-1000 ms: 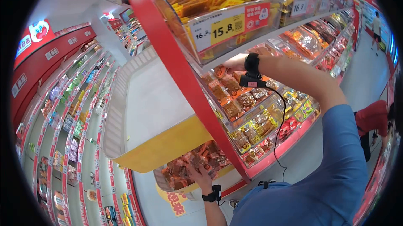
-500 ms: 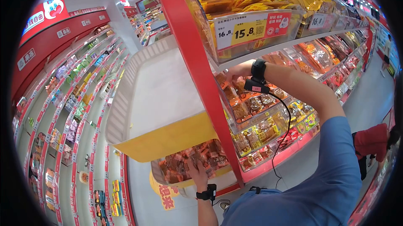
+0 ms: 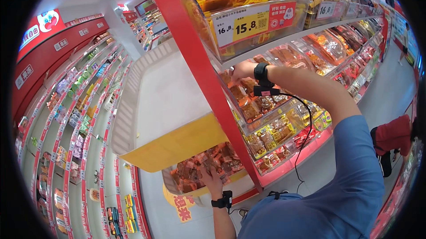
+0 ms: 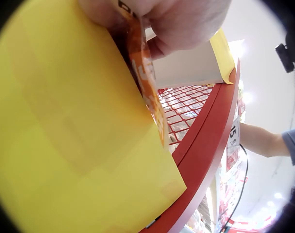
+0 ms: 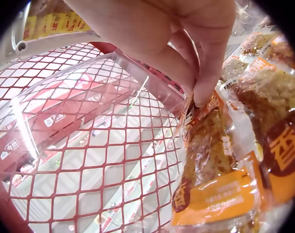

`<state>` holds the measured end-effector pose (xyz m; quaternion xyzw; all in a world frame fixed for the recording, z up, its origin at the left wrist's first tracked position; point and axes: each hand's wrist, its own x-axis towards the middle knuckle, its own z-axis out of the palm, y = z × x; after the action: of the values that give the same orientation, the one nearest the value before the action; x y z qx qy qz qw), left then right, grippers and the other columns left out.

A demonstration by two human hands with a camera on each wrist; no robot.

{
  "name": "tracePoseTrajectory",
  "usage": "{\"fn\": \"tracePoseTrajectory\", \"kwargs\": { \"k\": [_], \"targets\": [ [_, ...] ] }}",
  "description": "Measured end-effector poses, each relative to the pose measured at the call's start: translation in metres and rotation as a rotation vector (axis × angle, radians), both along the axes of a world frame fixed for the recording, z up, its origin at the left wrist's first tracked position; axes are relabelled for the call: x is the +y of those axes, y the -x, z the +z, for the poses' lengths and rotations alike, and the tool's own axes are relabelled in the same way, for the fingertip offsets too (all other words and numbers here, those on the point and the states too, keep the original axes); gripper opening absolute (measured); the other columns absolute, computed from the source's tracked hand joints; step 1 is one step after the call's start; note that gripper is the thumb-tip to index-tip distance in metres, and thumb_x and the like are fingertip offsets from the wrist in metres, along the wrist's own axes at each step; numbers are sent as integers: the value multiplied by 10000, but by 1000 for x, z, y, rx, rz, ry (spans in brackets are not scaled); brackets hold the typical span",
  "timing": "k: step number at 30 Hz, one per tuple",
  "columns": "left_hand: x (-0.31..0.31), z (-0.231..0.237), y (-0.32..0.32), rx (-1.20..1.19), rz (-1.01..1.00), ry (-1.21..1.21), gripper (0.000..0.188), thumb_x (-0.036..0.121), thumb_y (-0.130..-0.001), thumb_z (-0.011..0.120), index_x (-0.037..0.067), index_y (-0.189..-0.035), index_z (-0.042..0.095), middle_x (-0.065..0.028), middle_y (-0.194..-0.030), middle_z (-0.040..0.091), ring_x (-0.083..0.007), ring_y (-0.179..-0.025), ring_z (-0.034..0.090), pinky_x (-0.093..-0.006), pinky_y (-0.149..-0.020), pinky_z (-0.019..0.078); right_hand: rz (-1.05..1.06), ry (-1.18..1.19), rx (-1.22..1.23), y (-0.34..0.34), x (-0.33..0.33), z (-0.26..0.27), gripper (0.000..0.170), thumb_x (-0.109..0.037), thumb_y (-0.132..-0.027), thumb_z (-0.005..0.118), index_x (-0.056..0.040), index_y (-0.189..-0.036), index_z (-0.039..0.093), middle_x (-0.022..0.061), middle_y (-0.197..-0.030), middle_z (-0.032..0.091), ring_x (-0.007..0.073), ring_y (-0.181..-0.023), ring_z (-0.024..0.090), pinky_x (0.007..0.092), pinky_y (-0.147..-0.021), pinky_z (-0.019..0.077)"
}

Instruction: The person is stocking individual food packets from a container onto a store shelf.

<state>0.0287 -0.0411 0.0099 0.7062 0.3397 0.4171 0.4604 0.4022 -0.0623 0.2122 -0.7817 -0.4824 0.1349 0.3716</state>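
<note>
My right hand reaches into a clear shelf bin beneath the top shelf. In the right wrist view its thumb and finger pinch the top corner of a clear snack packet with an orange label, its contents brown. Similar packets lie against it on the right. Lower down, my left hand is at a basket of small orange-and-brown packets. The left wrist view shows an orange packet gripped between the left hand's thumb and fingers, next to a large yellow panel.
A red upright post and red mesh separate the bins from a white tray with a yellow front. Above hangs a price card. A cable trails from the right wrist. Another person in red is at the right.
The head view has shifted slightly. My right hand stays in the shelf bin and my left hand at the lower basket, both with only small movements.
</note>
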Motion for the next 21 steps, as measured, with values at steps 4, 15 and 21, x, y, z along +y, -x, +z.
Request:
{"fn": "tracePoseTrajectory", "kwargs": {
  "k": [4,15,21],
  "targets": [
    [-1,-2,0,-46,-3,-102,281,93,-900,475,-59,-1131,426,-151,-975,573,-195,-813,534,-308,-734,443,-55,76,-270,0,1,10,170,-157,-699,624,0,-753,664,118,-699,659,250,-647,633,351,-597,496],
    [-11,2,15,-287,-33,188,338,32,-881,476,-56,-1202,419,-112,-1133,524,-188,-993,526,-286,-838,439,297,318,-481,37,-97,73,243,-181,-778,589,-8,-936,656,142,-848,659,254,-789,623,357,-715,472],
    [-67,92,23,-377,-370,50,368,31,-835,508,-49,-1185,427,-126,-1127,532,-166,-992,540,-293,-864,436,537,175,45,140,-189,83,354,-292,-896,545,36,-792,627,61,-594,619,101,-545,597,277,-518,454]
  ]
}}
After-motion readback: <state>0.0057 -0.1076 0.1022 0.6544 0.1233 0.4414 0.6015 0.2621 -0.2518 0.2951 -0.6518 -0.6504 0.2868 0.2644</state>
